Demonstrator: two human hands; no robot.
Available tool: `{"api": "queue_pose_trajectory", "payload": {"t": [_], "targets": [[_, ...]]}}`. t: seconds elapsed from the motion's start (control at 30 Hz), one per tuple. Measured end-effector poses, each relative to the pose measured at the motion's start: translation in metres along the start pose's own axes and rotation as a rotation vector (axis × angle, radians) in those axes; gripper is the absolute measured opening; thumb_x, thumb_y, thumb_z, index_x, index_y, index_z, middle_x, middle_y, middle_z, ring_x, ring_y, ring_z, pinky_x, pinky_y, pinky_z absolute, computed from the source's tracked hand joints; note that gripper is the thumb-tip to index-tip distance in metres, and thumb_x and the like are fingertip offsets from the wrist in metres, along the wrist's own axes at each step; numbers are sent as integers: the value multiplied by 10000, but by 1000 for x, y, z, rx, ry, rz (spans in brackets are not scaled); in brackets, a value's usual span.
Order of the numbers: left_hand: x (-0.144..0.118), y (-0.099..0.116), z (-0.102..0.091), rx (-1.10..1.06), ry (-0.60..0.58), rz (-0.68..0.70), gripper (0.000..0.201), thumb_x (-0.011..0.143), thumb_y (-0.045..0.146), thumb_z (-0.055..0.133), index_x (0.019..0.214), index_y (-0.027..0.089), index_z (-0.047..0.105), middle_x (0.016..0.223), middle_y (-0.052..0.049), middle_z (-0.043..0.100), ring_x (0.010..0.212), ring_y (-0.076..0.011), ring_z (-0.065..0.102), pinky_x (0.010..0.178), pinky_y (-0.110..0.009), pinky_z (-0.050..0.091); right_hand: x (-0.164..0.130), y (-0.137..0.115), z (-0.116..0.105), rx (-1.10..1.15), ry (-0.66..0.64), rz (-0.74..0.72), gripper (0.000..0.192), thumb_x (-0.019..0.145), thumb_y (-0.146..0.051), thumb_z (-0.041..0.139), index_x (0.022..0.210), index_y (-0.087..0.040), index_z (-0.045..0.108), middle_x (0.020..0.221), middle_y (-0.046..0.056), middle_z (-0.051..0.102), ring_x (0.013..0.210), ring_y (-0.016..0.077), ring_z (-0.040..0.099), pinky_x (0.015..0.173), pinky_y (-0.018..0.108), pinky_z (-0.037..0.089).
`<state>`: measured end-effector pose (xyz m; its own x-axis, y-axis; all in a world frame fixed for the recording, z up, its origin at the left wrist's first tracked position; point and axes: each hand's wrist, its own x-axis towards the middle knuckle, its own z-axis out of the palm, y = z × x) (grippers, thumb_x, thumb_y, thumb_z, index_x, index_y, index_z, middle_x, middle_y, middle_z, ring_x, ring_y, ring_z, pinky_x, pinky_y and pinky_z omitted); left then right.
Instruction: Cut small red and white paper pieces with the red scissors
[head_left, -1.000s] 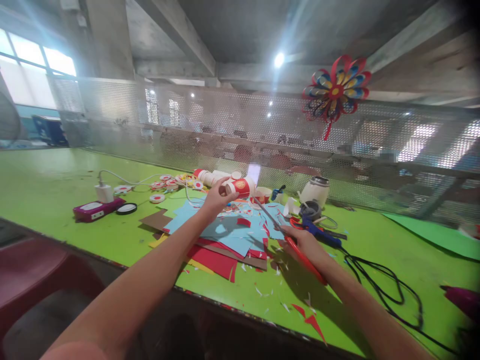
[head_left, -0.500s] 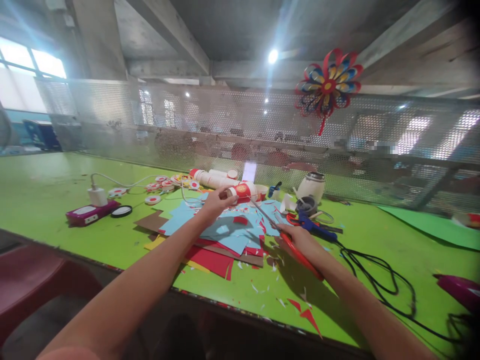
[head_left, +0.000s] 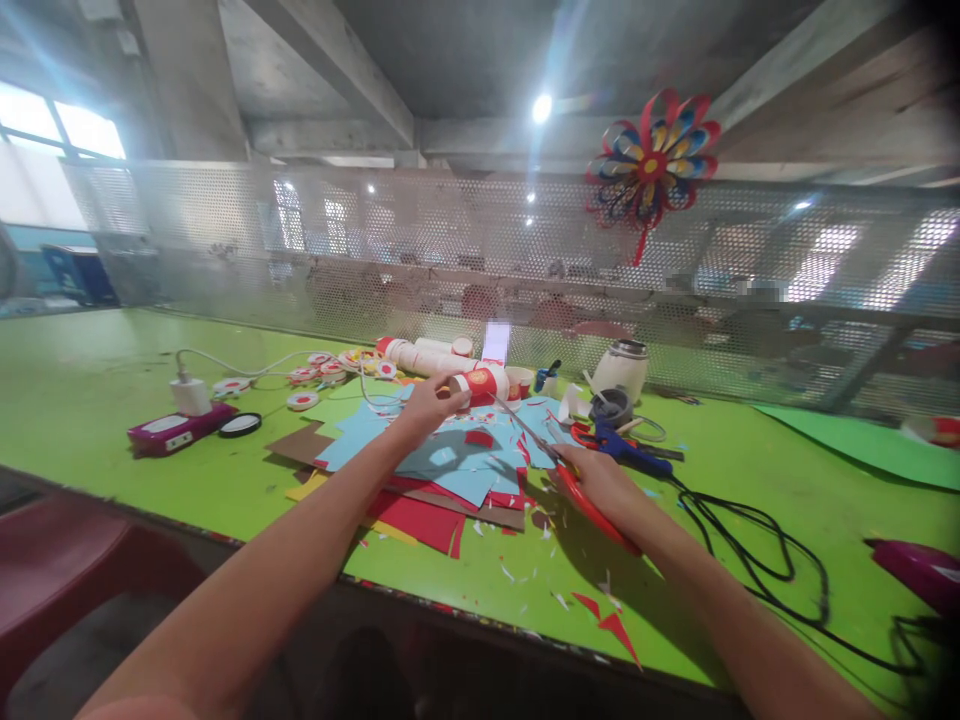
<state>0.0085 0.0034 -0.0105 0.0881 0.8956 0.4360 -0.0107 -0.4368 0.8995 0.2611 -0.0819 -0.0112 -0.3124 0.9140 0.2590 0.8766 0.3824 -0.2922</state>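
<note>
My left hand (head_left: 429,402) grips a red and white paper cup (head_left: 484,384) lying on its side above a heap of blue, red and brown paper sheets (head_left: 442,470). My right hand (head_left: 600,482) holds red-handled scissors (head_left: 559,465), whose blades point up and left toward the cup's open end. Both arms reach forward over the green table (head_left: 112,380).
A stack of paper cups (head_left: 420,355) and small round discs (head_left: 304,400) lie behind the paper. A purple device with a white charger (head_left: 176,425) sits left. A blue glue gun (head_left: 630,452), its black cable (head_left: 757,545) and a white pot (head_left: 621,372) are right. A paper pinwheel (head_left: 651,165) hangs on the mesh screen.
My left hand has lowered the cup slightly toward the paper heap, and the scissor blades have come closer to the cup. The view shifted a little.
</note>
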Motion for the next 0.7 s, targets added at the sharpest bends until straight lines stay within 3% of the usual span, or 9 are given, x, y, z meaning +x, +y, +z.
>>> {"api": "queue_pose_trajectory", "payload": {"t": [0.27, 0.47, 0.63, 0.7], "targets": [[-3, -1, 2, -91, -100, -44, 626, 617, 287, 768, 1184, 116, 562, 915, -67, 641, 742, -173, 638, 725, -379, 543, 1, 0, 0, -6, -25, -5, 358, 867, -218, 417, 1123, -180, 665, 997, 107, 733, 951, 300, 652, 797, 348, 472], [-6, -3, 9, -231, -82, -80, 615, 632, 298, 772, 1178, 111, 558, 876, -65, 656, 794, -186, 641, 770, -424, 552, -1, -2, 1, -31, 8, -15, 377, 866, -157, 387, 1147, -178, 637, 1043, 106, 715, 955, 270, 647, 813, 326, 468], [-6, -5, 15, -188, -125, -7, 518, 691, 342, 722, 1134, 116, 574, 889, -59, 657, 819, -194, 635, 765, -424, 558, -7, -6, 3, -87, 82, 0, 445, 851, -117, 398, 1270, -70, 541, 1200, 228, 601, 1116, 322, 546, 930, 407, 395], [-5, -6, 16, -156, -148, 42, 504, 707, 352, 706, 1137, 125, 572, 953, -75, 657, 854, -205, 631, 758, -411, 560, -7, -7, 4, -91, 88, -1, 441, 853, -112, 398, 1268, -80, 546, 1215, 220, 594, 1125, 309, 541, 934, 390, 395]]}}
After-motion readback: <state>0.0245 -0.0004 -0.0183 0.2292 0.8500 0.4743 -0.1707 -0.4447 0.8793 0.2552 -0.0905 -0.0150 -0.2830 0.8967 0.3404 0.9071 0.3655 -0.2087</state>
